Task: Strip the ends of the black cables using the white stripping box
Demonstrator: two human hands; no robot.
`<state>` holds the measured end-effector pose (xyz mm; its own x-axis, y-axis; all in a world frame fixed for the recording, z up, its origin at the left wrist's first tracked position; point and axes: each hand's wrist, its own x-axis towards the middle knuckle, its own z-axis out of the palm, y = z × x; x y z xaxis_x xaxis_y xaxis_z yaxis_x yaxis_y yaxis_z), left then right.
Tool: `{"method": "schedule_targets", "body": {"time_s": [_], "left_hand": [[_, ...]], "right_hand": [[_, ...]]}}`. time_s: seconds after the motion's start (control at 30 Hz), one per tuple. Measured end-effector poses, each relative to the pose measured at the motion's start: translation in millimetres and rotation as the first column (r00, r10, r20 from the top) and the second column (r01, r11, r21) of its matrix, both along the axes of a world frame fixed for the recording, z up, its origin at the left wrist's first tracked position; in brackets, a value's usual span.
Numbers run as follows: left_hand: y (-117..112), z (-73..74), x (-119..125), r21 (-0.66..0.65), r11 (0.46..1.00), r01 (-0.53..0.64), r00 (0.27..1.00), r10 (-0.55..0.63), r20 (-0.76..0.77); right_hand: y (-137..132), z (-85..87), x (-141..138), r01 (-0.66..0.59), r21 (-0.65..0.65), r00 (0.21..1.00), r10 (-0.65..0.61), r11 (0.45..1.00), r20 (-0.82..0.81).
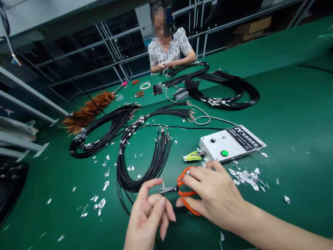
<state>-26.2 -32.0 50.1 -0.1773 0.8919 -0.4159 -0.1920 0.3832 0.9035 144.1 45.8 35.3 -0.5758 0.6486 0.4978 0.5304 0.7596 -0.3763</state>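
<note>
Step in hand, by judgement: trimming pale cable tip (163,184), between hands
Left hand (150,212) pinched black cable (163,194) just below tip
Right hand (209,189) held orange scissors (177,188), handles spread, blades (169,190) at tip, contact unclear
Next move seemed to call for steady pinch, skin clear of blades

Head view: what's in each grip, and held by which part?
Right grip: orange-handled metal scissors, by the handle loops. Left grip: thin, round black cable, pinched near its pale end.
</note>
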Motion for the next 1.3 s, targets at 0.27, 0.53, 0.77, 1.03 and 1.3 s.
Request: {"method": "schedule_targets", "body": {"time_s": [0.27,0.53,0.77,1.03,1.3], "left_hand": [[0.3,-4.5,0.5,0.012,1.0,-0.008,1.0,0.008,0.017],[2.4,-10.6,-0.1,-0.002,1.0,0.025,1.0,-0.025,-0.006],[13.7,-7.1,24.2,0.106,0.993,0.051,0.968,-0.023,-0.249],[17.3,-9.8,29.0,0.099,0.986,0.133,0.964,-0.105,-0.245],[11.3,-14.7,28.9,0.131,0.989,0.074,0.953,-0.032,-0.3]], "right_hand": [[0.2,-1.7,-2.2,0.008,0.107,0.999,-0.012,0.994,0.038],[-4.0,-12.1,57.1,0.092,-0.107,0.995,-0.089,0.99,0.039],[-23.0,-36.9,126.7,0.277,-0.014,0.923,-0.263,0.961,0.28],[-17.3,-4.7,31.5,-0.075,-0.723,0.936,-0.203,0.686,-0.289],[-10.5,-11.8,-10.9,-0.483,-0.828,0.674,-0.484,0.283,-0.559]]}}
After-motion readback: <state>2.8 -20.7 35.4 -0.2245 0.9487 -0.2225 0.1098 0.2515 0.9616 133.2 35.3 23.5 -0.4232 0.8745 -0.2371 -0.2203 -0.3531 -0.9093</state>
